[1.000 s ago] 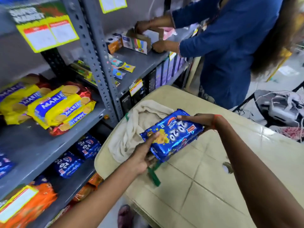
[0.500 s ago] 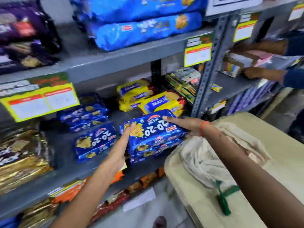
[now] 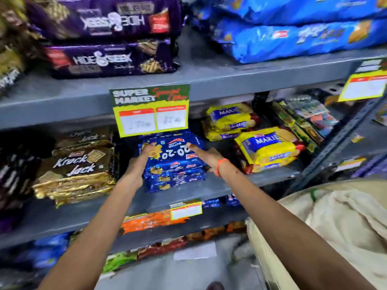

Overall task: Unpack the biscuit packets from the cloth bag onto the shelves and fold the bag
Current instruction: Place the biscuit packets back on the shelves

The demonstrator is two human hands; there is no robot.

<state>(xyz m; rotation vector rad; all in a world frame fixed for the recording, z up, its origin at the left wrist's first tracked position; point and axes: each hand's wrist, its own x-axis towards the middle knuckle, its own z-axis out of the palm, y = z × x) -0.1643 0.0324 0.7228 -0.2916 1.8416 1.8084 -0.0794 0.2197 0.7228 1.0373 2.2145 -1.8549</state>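
A blue 20-20 butter biscuit packet lies on top of a stack of like packets on the grey middle shelf. My left hand grips its left side, fingers over the top. My right hand, with an orange thread at the wrist, holds its right side. The cream cloth bag lies crumpled on the beige table at the lower right, with a green handle showing.
Gold Krack Jack packets sit left of the blue stack, yellow Marie packets to its right. A yellow price card hangs just above the stack. Purple Hide & Seek packs and blue bags fill the upper shelf. Lower shelves hold orange packets.
Both hands have carried the 20-20 packet from over the table to the left and into the middle shelf, onto the blue stack. My view has swung towards the shelves.
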